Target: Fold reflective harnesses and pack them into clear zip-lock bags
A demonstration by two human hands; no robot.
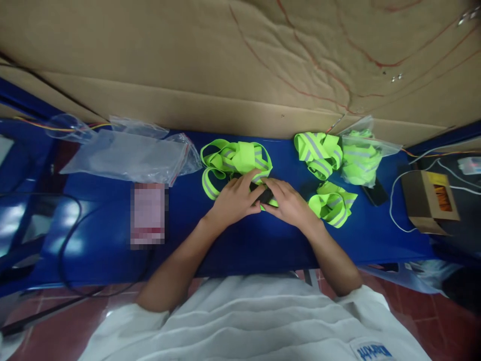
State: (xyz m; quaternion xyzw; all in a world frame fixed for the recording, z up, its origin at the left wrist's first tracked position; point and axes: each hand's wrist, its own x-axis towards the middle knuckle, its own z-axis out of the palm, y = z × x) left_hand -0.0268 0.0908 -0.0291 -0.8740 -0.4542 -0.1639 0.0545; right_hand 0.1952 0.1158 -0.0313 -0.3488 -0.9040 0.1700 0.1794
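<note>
Both hands meet at the middle of the blue table, over a neon-yellow reflective strap (240, 156) with a grey stripe, lying in loose loops. My left hand (236, 199) and my right hand (286, 201) close from either side on a black piece (264, 194) at the strap's near end. Fingers and thumbs cover much of that piece, so I cannot tell its exact kind. Right of my right hand lies another bundled reflective strap (332, 204), and a further strap bundle (318, 153) sits behind it.
Clear plastic bags (124, 153) lie at the left, behind a blurred pinkish packet (149, 213). A zip bag of straps (361, 158) stands back right, by a dark phone-like object (376, 193). Further right are a small open cardboard box (430, 200) and a white cable (393, 205). Brown cardboard (180, 65) walls the back.
</note>
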